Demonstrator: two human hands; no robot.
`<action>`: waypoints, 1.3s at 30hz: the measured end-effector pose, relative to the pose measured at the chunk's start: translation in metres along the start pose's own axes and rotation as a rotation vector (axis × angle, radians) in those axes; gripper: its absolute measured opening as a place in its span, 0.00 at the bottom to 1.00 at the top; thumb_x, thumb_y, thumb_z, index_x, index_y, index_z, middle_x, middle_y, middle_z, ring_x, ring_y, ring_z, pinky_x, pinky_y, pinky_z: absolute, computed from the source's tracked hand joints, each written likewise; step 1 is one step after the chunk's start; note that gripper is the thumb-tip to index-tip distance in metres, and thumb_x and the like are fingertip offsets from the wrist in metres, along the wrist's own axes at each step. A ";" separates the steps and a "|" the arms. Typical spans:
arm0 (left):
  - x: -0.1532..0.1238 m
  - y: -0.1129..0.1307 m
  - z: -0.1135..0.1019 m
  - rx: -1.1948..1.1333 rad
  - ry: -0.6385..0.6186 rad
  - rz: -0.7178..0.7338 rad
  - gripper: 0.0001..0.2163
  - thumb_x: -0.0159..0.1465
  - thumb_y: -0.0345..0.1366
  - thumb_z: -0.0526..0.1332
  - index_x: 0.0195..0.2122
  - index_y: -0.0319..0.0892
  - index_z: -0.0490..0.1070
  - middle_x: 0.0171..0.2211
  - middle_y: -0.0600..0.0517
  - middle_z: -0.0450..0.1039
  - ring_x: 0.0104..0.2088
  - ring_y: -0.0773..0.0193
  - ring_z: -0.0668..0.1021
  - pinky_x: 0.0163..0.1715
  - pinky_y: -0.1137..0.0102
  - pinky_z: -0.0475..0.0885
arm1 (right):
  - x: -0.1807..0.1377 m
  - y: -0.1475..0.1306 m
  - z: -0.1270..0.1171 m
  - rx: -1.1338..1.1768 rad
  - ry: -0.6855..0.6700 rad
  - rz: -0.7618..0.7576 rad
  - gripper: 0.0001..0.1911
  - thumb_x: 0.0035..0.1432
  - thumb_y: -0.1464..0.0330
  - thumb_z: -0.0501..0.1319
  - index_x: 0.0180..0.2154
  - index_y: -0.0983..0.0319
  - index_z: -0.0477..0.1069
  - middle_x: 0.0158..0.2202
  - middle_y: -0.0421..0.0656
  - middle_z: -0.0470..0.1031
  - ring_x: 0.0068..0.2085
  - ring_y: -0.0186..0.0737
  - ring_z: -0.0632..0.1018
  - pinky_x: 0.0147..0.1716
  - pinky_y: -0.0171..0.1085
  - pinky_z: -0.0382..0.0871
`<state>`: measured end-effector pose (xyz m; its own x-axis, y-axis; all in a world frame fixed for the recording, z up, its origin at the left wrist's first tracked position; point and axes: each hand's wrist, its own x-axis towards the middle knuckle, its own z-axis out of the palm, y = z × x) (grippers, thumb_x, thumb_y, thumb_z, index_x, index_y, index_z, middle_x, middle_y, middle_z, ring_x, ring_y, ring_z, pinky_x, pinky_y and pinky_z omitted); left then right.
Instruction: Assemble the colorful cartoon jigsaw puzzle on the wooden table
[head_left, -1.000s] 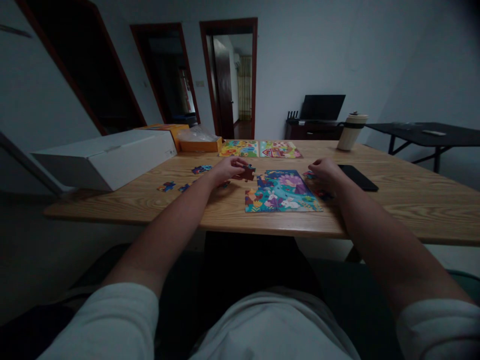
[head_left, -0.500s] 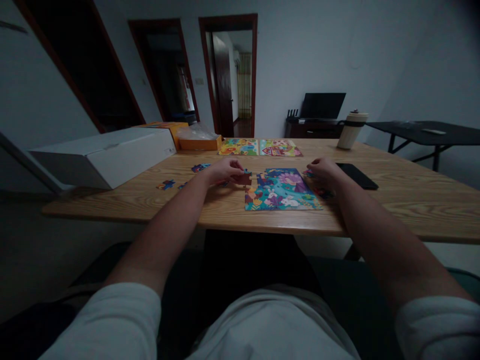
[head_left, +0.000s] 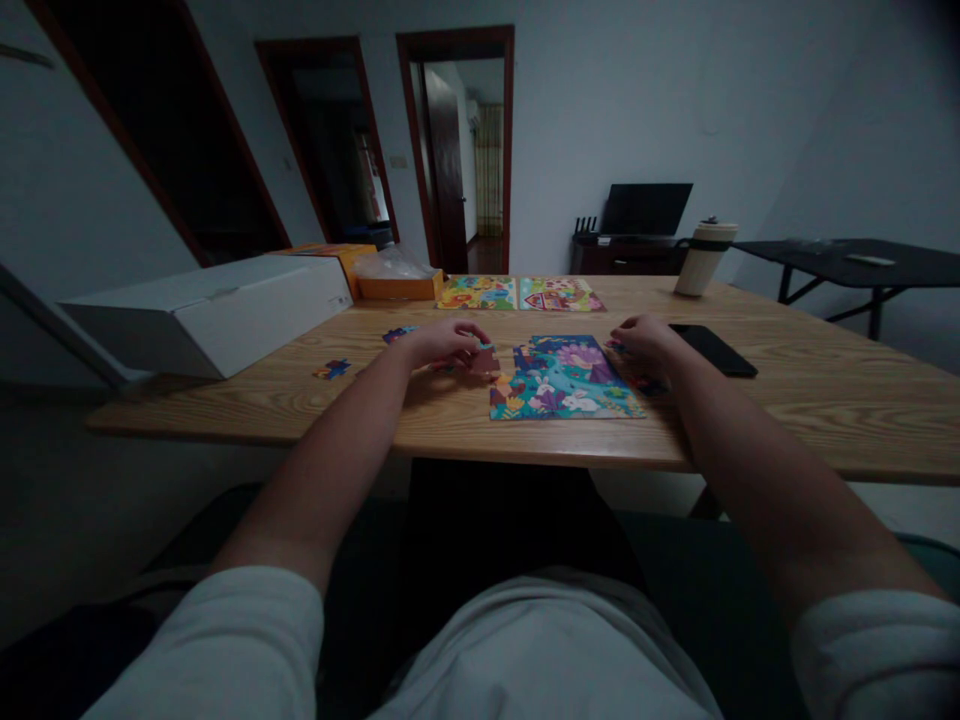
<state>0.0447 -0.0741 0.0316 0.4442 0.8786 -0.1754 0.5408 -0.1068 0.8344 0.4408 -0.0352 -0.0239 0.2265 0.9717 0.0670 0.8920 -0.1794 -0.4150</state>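
Observation:
My left hand [head_left: 450, 343] pinches a puzzle piece [head_left: 486, 360], its plain brownish side toward me, just off the left edge of a partly joined jigsaw puzzle [head_left: 562, 385]. The puzzle shows rabbits, plants and a purple shape, and its upper left is uneven. To its right, my right hand [head_left: 643, 335] is closed, its fingertips at a small colourful puzzle piece [head_left: 616, 347]; that contact is partly hidden. More loose pieces [head_left: 649, 385] lie below the right wrist. Other loose pieces [head_left: 332, 369] are on the left, some partly behind my left hand.
Two brightly coloured puzzles [head_left: 480, 293] lie at the table's far edge. A white box [head_left: 217, 305] and an orange tray [head_left: 401, 288] with clear plastic stand left. A black tablet-like slab [head_left: 712, 350] and a cream tumbler [head_left: 705, 260] are on the right.
My left hand has drawn slightly left with its piece, which has turned a little and sits farther from the puzzle. My right hand has shifted slightly left.

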 end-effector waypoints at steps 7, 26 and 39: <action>-0.004 -0.008 -0.009 0.261 -0.208 -0.076 0.18 0.47 0.42 0.75 0.28 0.42 0.66 0.26 0.53 0.75 0.26 0.65 0.76 0.26 0.71 0.68 | 0.000 -0.001 0.000 0.004 0.000 -0.006 0.18 0.62 0.60 0.60 0.46 0.65 0.78 0.43 0.52 0.81 0.40 0.47 0.80 0.34 0.37 0.68; -0.013 -0.001 0.000 0.699 -0.173 -0.067 0.24 0.49 0.60 0.69 0.31 0.44 0.69 0.28 0.52 0.76 0.27 0.63 0.73 0.25 0.71 0.60 | -0.005 -0.004 -0.002 0.040 -0.008 0.009 0.16 0.60 0.62 0.61 0.45 0.64 0.79 0.44 0.52 0.81 0.40 0.47 0.80 0.33 0.37 0.68; -0.007 0.001 0.007 0.773 -0.096 -0.026 0.25 0.49 0.61 0.70 0.32 0.44 0.70 0.27 0.53 0.73 0.28 0.62 0.71 0.26 0.69 0.56 | -0.006 -0.006 -0.003 0.021 -0.027 0.003 0.15 0.61 0.62 0.61 0.44 0.65 0.78 0.41 0.52 0.81 0.38 0.47 0.79 0.35 0.39 0.69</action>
<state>0.0470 -0.0838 0.0300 0.4657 0.8447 -0.2638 0.8804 -0.4122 0.2344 0.4354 -0.0403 -0.0186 0.2180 0.9751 0.0414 0.8831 -0.1790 -0.4337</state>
